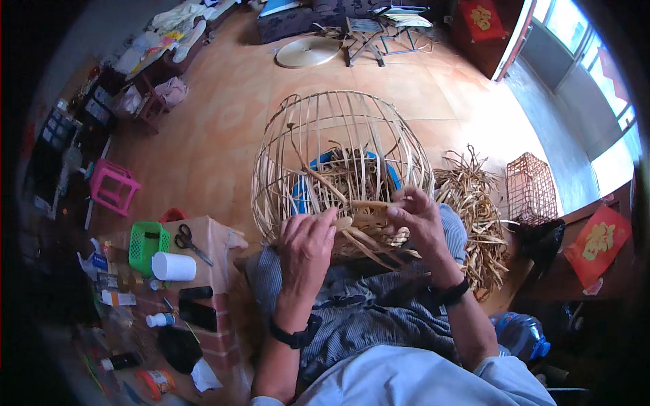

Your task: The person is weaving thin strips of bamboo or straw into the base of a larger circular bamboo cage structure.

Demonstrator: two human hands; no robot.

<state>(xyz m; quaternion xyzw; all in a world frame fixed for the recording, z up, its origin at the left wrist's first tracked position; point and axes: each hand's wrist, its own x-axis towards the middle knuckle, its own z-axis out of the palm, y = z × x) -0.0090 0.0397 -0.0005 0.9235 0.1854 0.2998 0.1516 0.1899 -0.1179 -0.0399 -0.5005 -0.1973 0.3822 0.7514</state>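
Observation:
Between my knees stands a large round open-weave basket [263, 159] of thin pale strips, with dried brown strips and something blue showing inside it. My left hand [303, 247] is closed at the basket's near side, thumb and fingers pressed together on a tan dried fibre strip [369, 204]. My right hand [418, 220] pinches the other end of that strip, which lies crosswise between the hands. Loose strip ends [369, 250] hang below them over my lap. A thin stick with a dark tip [298, 145] leans across the basket's ribs.
To the right lie a heap of dried strips [470, 216] and a small wire cage [531, 186]. On my left, a covered table [220, 284] bears scissors [191, 243], a paper roll [174, 266], a green basket [147, 247] and bottles. A pink stool [114, 187] stands beyond.

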